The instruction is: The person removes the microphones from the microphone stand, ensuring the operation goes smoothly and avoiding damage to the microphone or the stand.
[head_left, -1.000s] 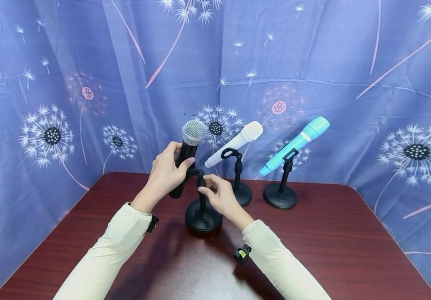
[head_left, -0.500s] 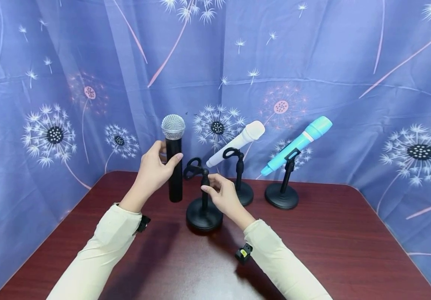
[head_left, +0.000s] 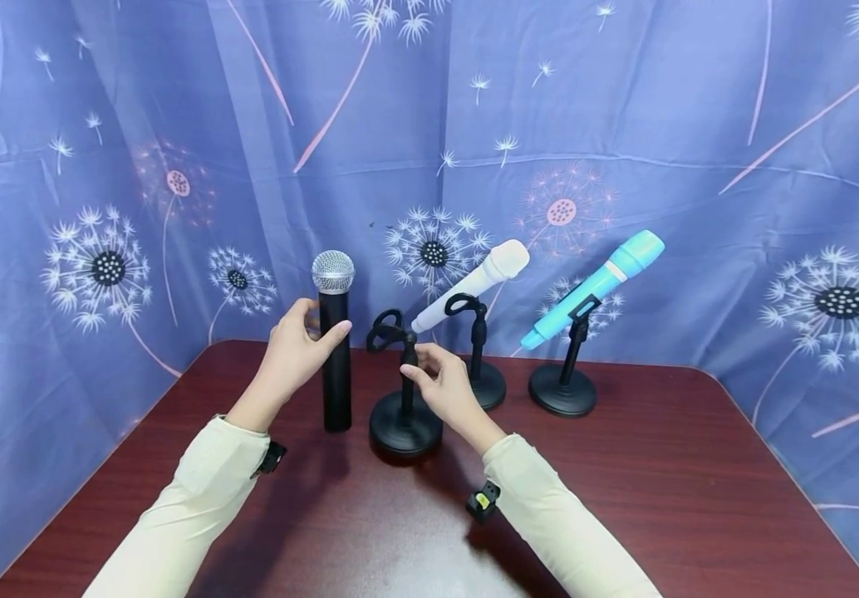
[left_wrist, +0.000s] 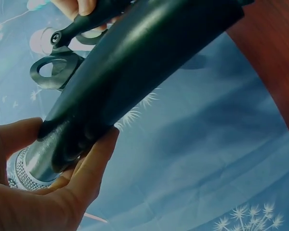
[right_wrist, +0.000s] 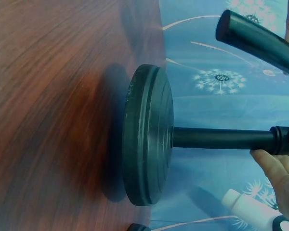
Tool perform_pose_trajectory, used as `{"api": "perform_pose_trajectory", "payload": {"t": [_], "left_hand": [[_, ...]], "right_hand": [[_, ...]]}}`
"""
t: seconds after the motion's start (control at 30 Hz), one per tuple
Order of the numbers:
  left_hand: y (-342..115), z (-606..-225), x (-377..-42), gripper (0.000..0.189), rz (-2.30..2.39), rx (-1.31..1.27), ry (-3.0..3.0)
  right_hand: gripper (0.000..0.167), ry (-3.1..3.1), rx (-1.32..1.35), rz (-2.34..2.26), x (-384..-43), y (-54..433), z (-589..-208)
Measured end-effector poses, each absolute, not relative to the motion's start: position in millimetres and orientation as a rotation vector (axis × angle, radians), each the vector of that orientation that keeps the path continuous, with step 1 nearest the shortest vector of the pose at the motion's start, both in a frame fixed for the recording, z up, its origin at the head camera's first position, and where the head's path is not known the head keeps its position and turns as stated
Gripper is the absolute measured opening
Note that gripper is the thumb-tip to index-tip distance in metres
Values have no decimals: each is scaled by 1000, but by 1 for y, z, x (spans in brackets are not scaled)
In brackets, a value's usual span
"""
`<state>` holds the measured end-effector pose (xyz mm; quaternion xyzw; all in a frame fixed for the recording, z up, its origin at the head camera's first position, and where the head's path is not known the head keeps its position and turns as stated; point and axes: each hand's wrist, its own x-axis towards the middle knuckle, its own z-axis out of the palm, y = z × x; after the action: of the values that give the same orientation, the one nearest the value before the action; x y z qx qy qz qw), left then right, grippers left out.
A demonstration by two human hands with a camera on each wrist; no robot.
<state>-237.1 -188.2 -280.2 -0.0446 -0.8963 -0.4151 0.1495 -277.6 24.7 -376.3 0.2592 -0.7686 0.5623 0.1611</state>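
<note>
My left hand (head_left: 295,353) grips a black microphone (head_left: 336,365) with a silver mesh head, held upright left of a black desk stand. In the left wrist view, thumb and fingers wrap the microphone's body (left_wrist: 115,77) just below its mesh. The right wrist view shows its lower end raised off the table. My right hand (head_left: 444,386) pinches the upper post of the microphone stand (head_left: 405,428), whose round base (right_wrist: 149,134) rests on the table. The stand's ring clip (head_left: 386,332) holds nothing and points left, toward the microphone.
Behind the right hand, a white microphone (head_left: 470,286) leans in a second black stand (head_left: 488,386). Farther right, a turquoise microphone (head_left: 594,291) tilts in a third stand (head_left: 562,390). All stand on a dark red wooden table (head_left: 661,490) before a blue dandelion curtain (head_left: 669,100).
The black microphone has come out of the stand's clip, moved left with my left hand, turned upright and then sunk lower. My right hand stays on the post.
</note>
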Motion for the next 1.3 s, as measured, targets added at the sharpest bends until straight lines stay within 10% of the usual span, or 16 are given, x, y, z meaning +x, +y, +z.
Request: {"api": "perform_pose_trajectory", "payload": {"t": [1.3], "left_hand": [[-211, -339, -230, 41, -1162, -66, -2813]], "right_hand": [[35, -2180, 655, 1653, -297, 4, -366]]}}
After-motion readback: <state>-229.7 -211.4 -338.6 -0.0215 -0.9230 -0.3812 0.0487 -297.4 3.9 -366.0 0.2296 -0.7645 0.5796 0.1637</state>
